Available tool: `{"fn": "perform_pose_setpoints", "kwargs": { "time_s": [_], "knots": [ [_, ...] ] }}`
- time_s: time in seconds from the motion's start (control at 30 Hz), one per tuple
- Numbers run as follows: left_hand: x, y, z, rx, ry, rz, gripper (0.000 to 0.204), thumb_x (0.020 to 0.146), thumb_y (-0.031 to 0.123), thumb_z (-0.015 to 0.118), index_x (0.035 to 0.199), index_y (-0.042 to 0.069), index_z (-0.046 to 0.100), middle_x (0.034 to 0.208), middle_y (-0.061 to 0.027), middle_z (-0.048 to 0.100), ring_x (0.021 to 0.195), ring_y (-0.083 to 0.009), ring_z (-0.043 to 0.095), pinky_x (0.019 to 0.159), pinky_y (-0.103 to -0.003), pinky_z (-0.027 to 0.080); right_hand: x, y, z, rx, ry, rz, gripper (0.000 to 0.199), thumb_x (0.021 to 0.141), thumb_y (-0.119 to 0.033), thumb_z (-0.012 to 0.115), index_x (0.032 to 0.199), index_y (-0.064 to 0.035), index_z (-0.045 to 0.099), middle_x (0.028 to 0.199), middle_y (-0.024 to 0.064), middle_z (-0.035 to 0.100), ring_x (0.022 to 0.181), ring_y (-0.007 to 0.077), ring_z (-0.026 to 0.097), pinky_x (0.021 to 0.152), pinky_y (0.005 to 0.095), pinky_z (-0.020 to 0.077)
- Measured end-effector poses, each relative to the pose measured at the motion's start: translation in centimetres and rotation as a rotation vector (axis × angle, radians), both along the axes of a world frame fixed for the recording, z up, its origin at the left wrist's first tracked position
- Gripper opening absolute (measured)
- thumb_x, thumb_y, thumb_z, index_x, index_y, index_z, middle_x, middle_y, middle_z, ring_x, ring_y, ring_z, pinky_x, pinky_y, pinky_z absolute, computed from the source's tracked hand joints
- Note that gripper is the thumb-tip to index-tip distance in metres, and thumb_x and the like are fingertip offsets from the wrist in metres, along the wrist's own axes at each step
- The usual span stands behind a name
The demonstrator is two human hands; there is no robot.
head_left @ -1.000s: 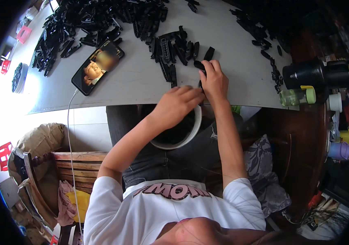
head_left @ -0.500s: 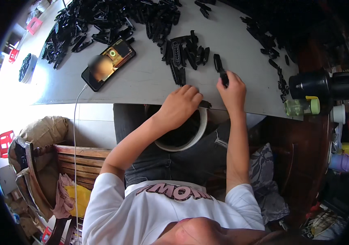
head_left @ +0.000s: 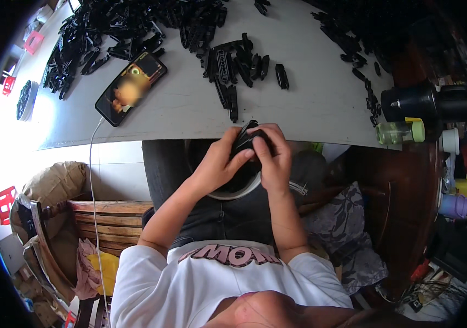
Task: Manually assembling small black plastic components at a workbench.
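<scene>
At the table's front edge my two hands meet around a small black plastic part (head_left: 246,133). My left hand (head_left: 218,163) is closed on it from the left, thumb toward the middle. My right hand (head_left: 276,159) grips from the right with its thumb laid across. Whether one piece or two lie between the fingers cannot be told. Below the hands, a round bucket (head_left: 240,194) with a pale rim rests between my legs. Just beyond them several slim black plastic parts (head_left: 223,66) lie in a loose cluster, with one single part (head_left: 281,76) to its right.
A large heap of black parts (head_left: 116,24) covers the far left of the grey table (head_left: 162,117). A phone (head_left: 130,87) on a white cable (head_left: 95,180) lies at left. More black parts trail along the right, near a black flask (head_left: 408,104) and a green bottle (head_left: 400,132).
My right hand has brought a black part from the tabletop back toward me. My left hand has left the table edge, and both hands now come together on black plastic.
</scene>
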State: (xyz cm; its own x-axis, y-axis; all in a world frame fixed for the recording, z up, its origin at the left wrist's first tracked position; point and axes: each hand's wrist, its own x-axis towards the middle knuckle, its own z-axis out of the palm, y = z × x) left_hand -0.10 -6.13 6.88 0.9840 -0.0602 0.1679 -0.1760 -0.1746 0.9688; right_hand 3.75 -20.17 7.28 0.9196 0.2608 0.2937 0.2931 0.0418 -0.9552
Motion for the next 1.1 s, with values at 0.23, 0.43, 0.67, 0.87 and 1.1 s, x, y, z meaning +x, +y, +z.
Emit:
{"fn": "perform_pose_setpoints", "kwargs": {
  "time_s": [0.23, 0.43, 0.67, 0.87, 1.1],
  "knots": [
    [-0.7, 1.0, 0.1, -0.296, 0.2, -0.248, 0.041, 0.087, 0.006, 0.057, 0.123, -0.008, 0.044, 0.093, -0.0091, 0.061, 0.076, -0.0103, 0.058, 0.067, -0.024, 0.048, -1.6, -0.3, 1.3, 0.166, 0.358, 0.054, 0.03, 0.08, -0.006, 0.063, 0.108, 0.0015, 0.056, 0.117, 0.013, 0.054, 0.081, 0.0092, 0.054, 0.062, 0.0182, 0.0429],
    [0.2, 1.6, -0.5, 0.128, 0.092, -0.166, 0.041, 0.083, 0.009, 0.061, 0.121, -0.004, 0.05, 0.095, -0.0132, 0.063, 0.081, -0.0244, 0.062, 0.075, -0.032, 0.05, -0.7, -0.7, -0.2, 0.277, 0.512, 0.088, 0.02, 0.081, -0.005, 0.064, 0.099, -0.0015, 0.057, 0.087, 0.0054, 0.063, 0.054, 0.0059, 0.05, 0.046, 0.019, 0.0389],
    [7.0, 6.3, -0.5, 1.068, -0.548, 0.172, 0.038, 0.075, 0.007, 0.059, 0.113, 0.007, 0.059, 0.116, -0.0085, 0.056, 0.111, -0.0267, 0.05, 0.092, -0.036, 0.039, 11.3, -3.2, -1.1, -0.299, -0.017, -0.34, 0.014, 0.079, -0.008, 0.063, 0.088, 0.0008, 0.056, 0.077, 0.0057, 0.059, 0.072, 0.0159, 0.059, 0.067, 0.0289, 0.0461],
    [6.0, 6.8, 0.6, 1.178, -0.296, 0.062, 0.036, 0.07, 0.008, 0.063, 0.104, 0.006, 0.054, 0.102, -0.0079, 0.056, 0.101, -0.0246, 0.051, 0.085, -0.034, 0.041, 15.3, 0.0, 0.4, -1.305, -0.266, -0.422, 0.025, 0.076, -0.019, 0.069, 0.09, -0.0011, 0.061, 0.084, 0.0148, 0.063, 0.083, 0.0316, 0.063, 0.071, 0.0424, 0.0508],
    [2.5, 6.5, 2.1, 0.616, 0.195, 0.185, 0.038, 0.073, 0.01, 0.063, 0.107, 0.002, 0.048, 0.091, -0.0168, 0.056, 0.089, -0.0322, 0.055, 0.076, -0.041, 0.044, 13.9, -3.9, -1.1, -0.547, -0.043, -0.159, 0.029, 0.081, -0.015, 0.065, 0.102, 0.0018, 0.056, 0.092, 0.012, 0.064, 0.074, 0.0209, 0.062, 0.064, 0.0307, 0.0502]
  ]
}}
